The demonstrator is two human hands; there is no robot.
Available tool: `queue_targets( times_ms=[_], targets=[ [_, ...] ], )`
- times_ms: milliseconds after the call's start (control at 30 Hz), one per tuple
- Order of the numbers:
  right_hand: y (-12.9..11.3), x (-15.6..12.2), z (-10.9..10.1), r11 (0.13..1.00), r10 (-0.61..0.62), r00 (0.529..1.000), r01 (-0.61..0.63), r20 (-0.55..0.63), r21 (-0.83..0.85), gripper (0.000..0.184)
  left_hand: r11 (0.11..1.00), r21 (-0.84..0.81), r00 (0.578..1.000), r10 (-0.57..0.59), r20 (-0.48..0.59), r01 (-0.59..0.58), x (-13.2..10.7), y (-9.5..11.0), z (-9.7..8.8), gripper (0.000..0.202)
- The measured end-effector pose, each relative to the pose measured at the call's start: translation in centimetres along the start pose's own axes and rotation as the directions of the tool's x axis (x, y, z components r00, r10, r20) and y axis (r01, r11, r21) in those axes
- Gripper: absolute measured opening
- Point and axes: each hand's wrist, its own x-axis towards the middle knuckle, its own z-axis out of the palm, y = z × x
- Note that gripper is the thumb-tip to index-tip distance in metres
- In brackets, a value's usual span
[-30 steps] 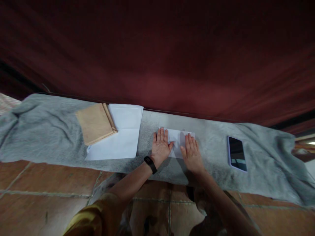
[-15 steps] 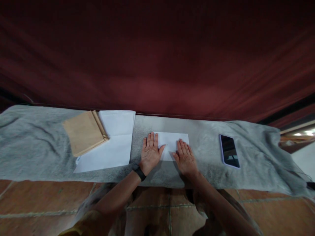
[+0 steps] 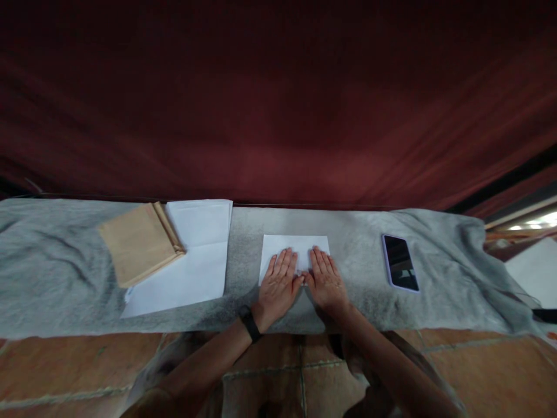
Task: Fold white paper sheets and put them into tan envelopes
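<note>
A white sheet of paper (image 3: 278, 242), folded or small, lies flat on the grey cloth in front of me. My left hand (image 3: 281, 285) rests palm down on its left half, fingers stretched forward, with a dark band on the wrist. On the right half, my right hand (image 3: 327, 284) lies flat too, fingers extended. The two thumbs point toward each other and nearly meet near the paper's lower edge. Both hands cover much of the lower part of the sheet.
Brown paper bags (image 3: 141, 241) lie stacked over larger white sheets (image 3: 204, 261) at the left. A phone (image 3: 400, 262) in a lilac case is on the right. Grey cloth (image 3: 357, 232) covers the narrow surface, with a dark red hanging (image 3: 278, 168) behind it.
My left hand has moved right and nearer me across the paper, closer to my right hand. The paper's left side now shows. The view has shifted slightly.
</note>
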Motion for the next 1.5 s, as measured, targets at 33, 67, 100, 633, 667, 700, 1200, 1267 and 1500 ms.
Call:
queue_targets(
  times_ms=[33,67,100,633,667,700,1200,1267,1500],
  targets=[
    [0.0,0.0,0.0,1.0,0.001,1.0,-0.001,0.004,-0.001,0.06,1.0,0.012,1.0,-0.017,0.008,0.017,-0.1,-0.1,0.0,0.061],
    [0.1,0.0,-0.1,1.0,0.001,1.0,-0.001,0.007,-0.002,0.061,0.999,0.026,0.999,-0.041,0.013,0.041,-0.2,-0.4,0.1,0.061],
    [0.1,0.0,-0.1,1.0,0.002,1.0,-0.002,0.007,-0.004,0.062,0.997,0.039,0.998,-0.068,0.016,0.067,-0.3,-0.6,0.0,0.061],
    [1.2,2.1,0.3,0.982,0.185,0.981,-0.186,-0.062,-0.013,0.066,0.989,0.015,0.989,-0.145,-0.002,0.145,1.6,-1.2,-1.5,0.059],
    [0.8,2.7,0.3,0.986,0.164,0.985,-0.164,-0.045,0.002,0.064,0.993,-0.003,0.993,-0.117,0.01,0.117,2.2,-1.0,-1.3,0.058],
    [0.4,3.2,0.3,0.99,0.136,0.99,-0.136,-0.022,0.022,0.061,0.995,-0.016,0.995,-0.097,0.024,0.098,2.8,-0.8,-1.1,0.058],
    [-1.4,5.1,1.5,0.999,0.043,0.998,-0.044,0.037,0.028,0.055,0.979,0.057,0.981,-0.195,0.008,0.194,4.2,-1.7,0.4,0.057],
    [-1.3,5.1,1.5,0.998,0.065,0.998,-0.066,0.021,0.012,0.057,0.973,0.056,0.975,-0.222,-0.013,0.222,4.1,-1.9,0.4,0.058],
    [0.1,4.5,2.0,0.993,0.121,0.99,-0.121,-0.068,-0.007,0.063,0.95,0.047,0.95,-0.306,-0.062,0.309,3.5,-3.1,0.5,0.06]
  ],
)
